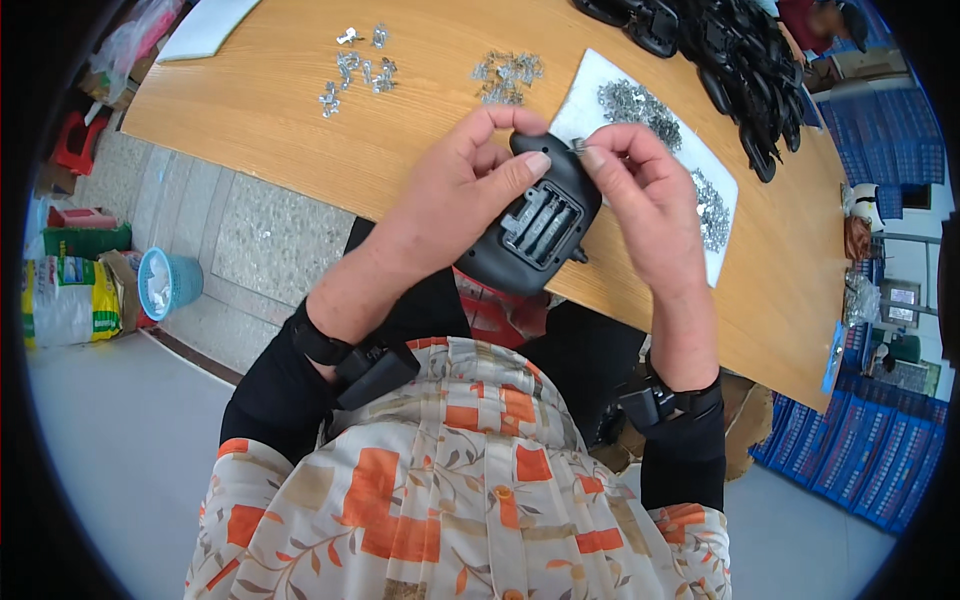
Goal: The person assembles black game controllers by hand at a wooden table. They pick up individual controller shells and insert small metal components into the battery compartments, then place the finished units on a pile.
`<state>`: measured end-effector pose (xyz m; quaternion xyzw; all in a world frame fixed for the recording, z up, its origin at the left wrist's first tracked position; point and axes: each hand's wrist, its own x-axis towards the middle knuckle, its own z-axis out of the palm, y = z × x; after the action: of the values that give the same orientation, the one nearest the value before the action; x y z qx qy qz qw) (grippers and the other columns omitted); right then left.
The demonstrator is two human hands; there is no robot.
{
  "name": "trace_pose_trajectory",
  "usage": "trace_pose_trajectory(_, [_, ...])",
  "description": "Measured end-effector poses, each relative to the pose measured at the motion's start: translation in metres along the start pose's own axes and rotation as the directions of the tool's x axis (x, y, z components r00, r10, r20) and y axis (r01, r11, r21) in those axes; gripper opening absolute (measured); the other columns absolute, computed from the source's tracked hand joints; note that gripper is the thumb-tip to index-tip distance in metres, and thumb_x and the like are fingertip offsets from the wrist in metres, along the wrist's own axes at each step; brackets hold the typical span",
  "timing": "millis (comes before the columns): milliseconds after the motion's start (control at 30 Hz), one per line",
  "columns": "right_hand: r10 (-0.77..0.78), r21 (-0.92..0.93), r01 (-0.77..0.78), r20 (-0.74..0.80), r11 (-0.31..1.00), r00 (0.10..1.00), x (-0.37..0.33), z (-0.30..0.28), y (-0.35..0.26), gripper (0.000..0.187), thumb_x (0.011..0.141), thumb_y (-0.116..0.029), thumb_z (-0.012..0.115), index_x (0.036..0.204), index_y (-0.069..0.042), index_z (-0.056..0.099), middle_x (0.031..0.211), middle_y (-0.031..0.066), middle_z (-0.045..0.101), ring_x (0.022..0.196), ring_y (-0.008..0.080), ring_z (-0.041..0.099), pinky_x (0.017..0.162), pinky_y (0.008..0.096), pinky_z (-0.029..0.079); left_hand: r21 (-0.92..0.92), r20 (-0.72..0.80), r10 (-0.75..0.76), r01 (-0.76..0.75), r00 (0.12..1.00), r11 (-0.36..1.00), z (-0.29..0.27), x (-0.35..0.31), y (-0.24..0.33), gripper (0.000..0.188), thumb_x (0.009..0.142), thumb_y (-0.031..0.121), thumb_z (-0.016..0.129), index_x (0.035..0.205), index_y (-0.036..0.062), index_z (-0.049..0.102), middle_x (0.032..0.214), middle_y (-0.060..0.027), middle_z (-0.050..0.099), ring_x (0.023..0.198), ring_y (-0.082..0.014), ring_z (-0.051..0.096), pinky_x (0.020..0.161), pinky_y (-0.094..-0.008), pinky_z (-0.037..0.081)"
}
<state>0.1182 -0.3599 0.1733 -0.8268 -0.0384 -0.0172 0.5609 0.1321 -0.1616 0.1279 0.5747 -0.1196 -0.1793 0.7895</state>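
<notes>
My left hand (455, 190) grips a black game controller (512, 262), its thumb pressed on the back near the upper end. The controller's back faces up, and an uncovered battery compartment (545, 222) shows dark slots inside. At the controller's upper right edge, my right hand (645, 190) pinches a small metal clip (578, 146) between thumb and fingertips. Under and beyond the right hand lies a white foam sheet (722, 258) bearing piles of small metal parts (640, 112). Farther off on the table sit a cluster of metal clips (507, 76) and several looser ones (382, 75).
A heap of black controller-like housings (735, 70) covers the far right of the wooden table (270, 110). Another white sheet (205, 28) lies at its far left corner. On the floor at left stands a blue basket (168, 284); blue trays (860, 450) are stacked at right.
</notes>
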Motion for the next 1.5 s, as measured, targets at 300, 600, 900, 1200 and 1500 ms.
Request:
trace_pose_trajectory(300, [0.148,0.228,-0.231,0.332,0.946,0.932,-0.009,-0.022,-0.003,0.013,0.095,-0.012,0.066,0.100,0.000,0.066,0.095,-0.0014,0.066,0.086,0.0072,0.058,0.081,0.0229,0.048,0.215,0.142,-0.050,0.019,0.989,0.977,-0.015,0.021,0.016,0.047,0.102,0.023,0.060,0.143,0.0067,0.045,0.095,-0.0040,0.069,0.090,-0.0087,0.064,0.077,-0.0233,0.050])
trace_pose_trajectory(600, [0.303,0.692,-0.218,-0.001,0.688,0.953,-0.018,-0.015,0.032,0.014,0.099,-0.015,0.063,0.106,-0.003,0.063,0.097,0.0033,0.067,0.089,0.0124,0.063,0.085,0.0314,0.053,-0.314,-0.091,-0.226,0.188,0.970,0.931,0.000,-0.008,0.001,0.064,0.099,0.018,0.063,0.151,0.0022,0.030,0.129,-0.0135,0.058,0.110,-0.0185,0.063,0.094,-0.0345,0.056])
trace_pose_trajectory(900, [0.362,0.611,-0.336,0.085,0.717,0.928,-0.051,-0.011,0.016,0.014,0.098,-0.012,0.063,0.105,-0.001,0.065,0.129,0.0132,0.059,0.119,0.0168,0.057,0.098,0.0323,0.047,-0.265,-0.146,-0.010,-0.030,0.989,0.964,0.018,-0.002,-0.011,0.065,0.097,0.002,0.057,0.154,0.0070,0.026,0.129,-0.0096,0.057,0.117,-0.0163,0.059,0.098,-0.0332,0.051])
trace_pose_trajectory(1200, [-0.066,-0.042,0.059,-0.191,0.997,0.979,-0.053,-0.020,0.023,0.008,0.093,-0.008,0.066,0.097,-0.001,0.067,0.111,0.0073,0.056,0.097,0.0140,0.055,0.085,0.0279,0.045,0.112,0.263,-0.171,0.146,0.949,0.983,-0.003,0.017,-0.013,0.061,0.092,-0.002,0.050,0.151,0.0016,0.035,0.127,-0.0080,0.059,0.110,-0.0124,0.059,0.094,-0.0283,0.049])
trace_pose_trajectory(1500, [-0.034,-0.125,0.021,-0.104,0.992,0.994,-0.034,0.004,0.026,0.010,0.092,-0.009,0.069,0.096,0.001,0.068,0.100,0.0075,0.060,0.088,0.0157,0.060,0.078,0.0282,0.050,0.231,0.400,-0.382,0.312,0.833,0.922,-0.015,0.033,-0.008,0.058,0.096,0.009,0.059,0.150,0.0065,0.037,0.120,-0.0037,0.060,0.098,-0.0081,0.059,0.075,-0.0235,0.053])
